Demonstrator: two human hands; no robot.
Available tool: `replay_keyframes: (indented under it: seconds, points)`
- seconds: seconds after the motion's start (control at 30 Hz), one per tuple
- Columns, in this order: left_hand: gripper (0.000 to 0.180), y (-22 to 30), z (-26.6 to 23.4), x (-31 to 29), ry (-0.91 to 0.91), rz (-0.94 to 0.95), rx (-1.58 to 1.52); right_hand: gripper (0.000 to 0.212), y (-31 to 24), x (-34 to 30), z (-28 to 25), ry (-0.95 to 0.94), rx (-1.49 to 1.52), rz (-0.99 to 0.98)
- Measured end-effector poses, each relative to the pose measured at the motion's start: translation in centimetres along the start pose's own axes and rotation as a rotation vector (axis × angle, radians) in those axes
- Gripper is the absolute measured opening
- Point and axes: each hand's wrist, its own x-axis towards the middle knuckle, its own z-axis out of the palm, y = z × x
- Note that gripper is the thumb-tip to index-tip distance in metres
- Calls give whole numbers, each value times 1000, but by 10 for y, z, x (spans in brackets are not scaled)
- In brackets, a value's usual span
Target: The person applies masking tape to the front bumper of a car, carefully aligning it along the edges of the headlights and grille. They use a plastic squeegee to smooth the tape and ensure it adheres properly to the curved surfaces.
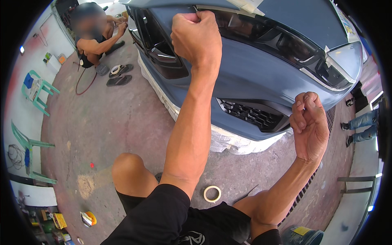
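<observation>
My left hand [197,38] is raised at the inner end of the car's dark headlight [281,43], with thumb and fingers pinched together. A thin edge shows just above its fingertips, but what it grips is too small to make out. In front of the blue-grey bumper [245,85], my right hand [311,122] is turned palm up. Its fingers are curled and the thumb presses against them; anything between them cannot be made out. Strips of masking tape [339,70] edge the headlight's outer end, and more tape [248,5] lies along the hood's edge.
A masking tape roll [212,194] lies on the floor by my legs. Another person [96,41] squats at the car's far left, near sandals [119,80]. Green chairs [34,147] line the left wall. A bucket [302,235] stands lower right; someone in jeans [363,126] is at right.
</observation>
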Motion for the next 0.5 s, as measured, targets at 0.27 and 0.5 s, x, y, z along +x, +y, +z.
replay_keyframes:
  seconds: [0.27,0.5]
  points:
    - [28,-7,5,5,25,49,32,20,0,0,0,-12,16,11]
    - [26,-3,4,4,12,65,30,20,-1,-1,0,2,8,12]
